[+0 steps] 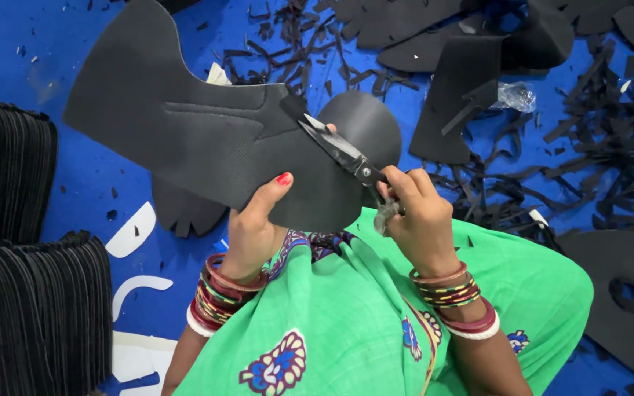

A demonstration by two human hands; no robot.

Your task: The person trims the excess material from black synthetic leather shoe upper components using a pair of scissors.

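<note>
Left hand [252,231] fingers clamped on black foam shoe-upper panel [207,139]. Right hand [420,216] fingers closed around scissors [343,152], blades apparently parted, at panel's 3 o'clock edge.

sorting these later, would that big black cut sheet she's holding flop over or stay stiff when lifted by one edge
Probably fairly stiff: the black sheet stands out flat from the left hand gripping only its lower edge. Likely light, since a thumb pinch carries it. Its textured face looks unlikely to slip.
</note>
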